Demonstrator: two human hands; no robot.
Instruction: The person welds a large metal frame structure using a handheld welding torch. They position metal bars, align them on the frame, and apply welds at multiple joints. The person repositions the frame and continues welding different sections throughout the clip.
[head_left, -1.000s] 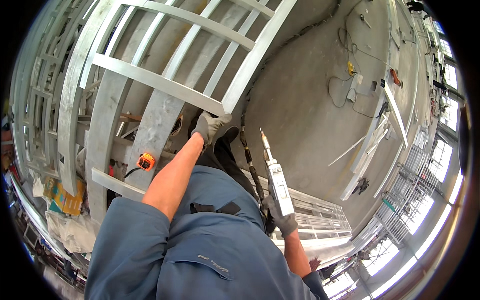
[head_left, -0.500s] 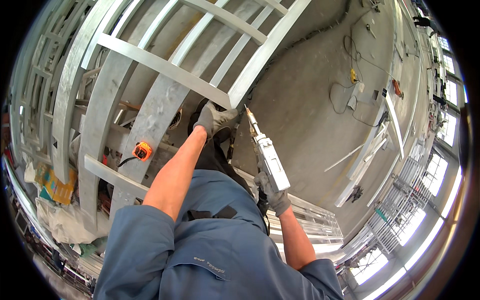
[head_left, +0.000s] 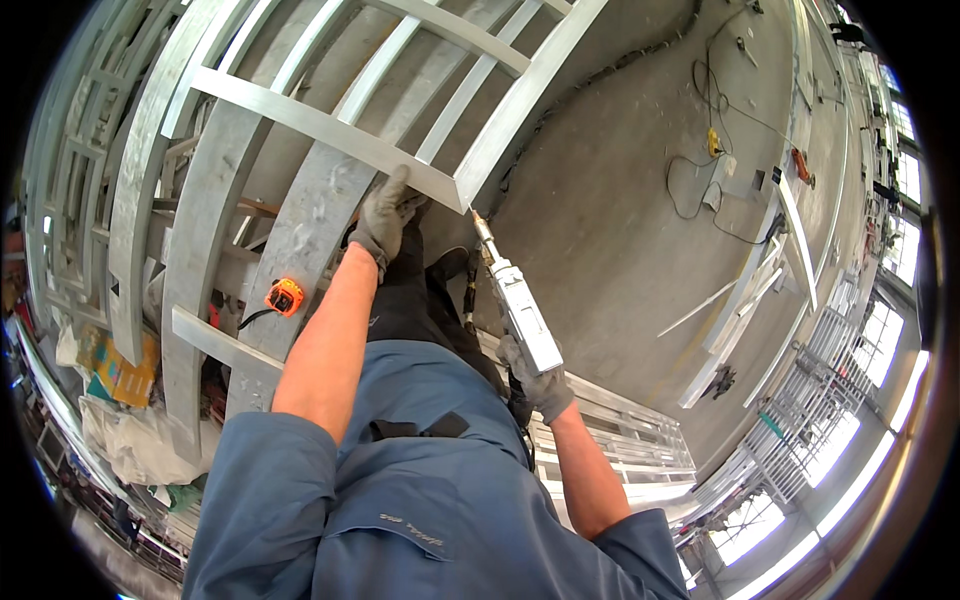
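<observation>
Orange tape measure [head_left: 285,297] on a broad metal beam [head_left: 312,215], black strap [head_left: 254,319] toward beam's left edge. Crumpled pale sheeting [head_left: 140,438] just below a yellow carton [head_left: 138,368], far left. Floor [head_left: 620,190], toward its right edge: yellow fitting [head_left: 713,142] by looping dark cable [head_left: 671,190]; orange tool [head_left: 802,166] farther right; thin bar [head_left: 696,308] aslant. Beyond: barred metal frames [head_left: 815,400], bright windows [head_left: 878,343].

The left forearm [head_left: 330,335], bare below the rolled sleeve [head_left: 268,480], stretches forward. Its gloved left hand [head_left: 380,218] is at the near edge of the metal frame [head_left: 325,128], left of the near corner; one digit points up, the others bend to the right, partly hidden, so I cannot tell their grip. The right forearm [head_left: 592,470] is also bare, with elbow bent. The gloved right hand [head_left: 538,380] is nearer to the body, its fingers curled closed.
</observation>
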